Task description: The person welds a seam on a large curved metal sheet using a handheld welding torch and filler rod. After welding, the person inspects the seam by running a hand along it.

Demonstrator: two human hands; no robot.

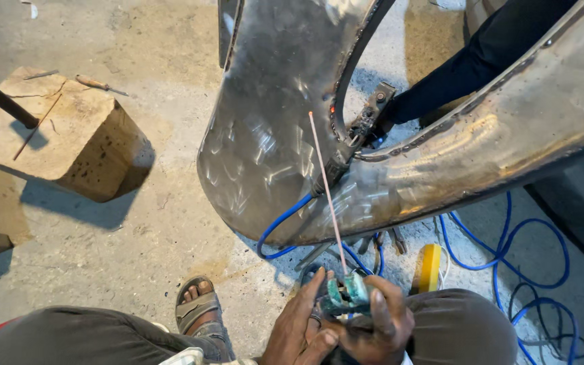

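- At six o'clock in the view, low over the person's lap, both hands meet around a worn green rod holder: the right hand is wrapped shut over its grip, and the left hand is curled against it from the nine o'clock side, fingers pressed to the clamp end
- A thin pale welding rod stands out of the holder and runs up toward twelve o'clock, its tip near the seam of the curved sheet-metal panel; whether the tip touches the metal cannot be told
- The rod looks light, stiff along its length yet easy to bend or snap, so it is best steered from the holder, not by the bare rod
- The holder looks solid and rough enough not to slip; the insulated grip is the place to take it
- A blue cable loops under the panel and trails off toward four o'clock
- At ten o'clock a wooden block sits on the concrete floor
- A yellow tool lies at five o'clock, just beside the right knee
- The sandalled foot rests at seven o'clock
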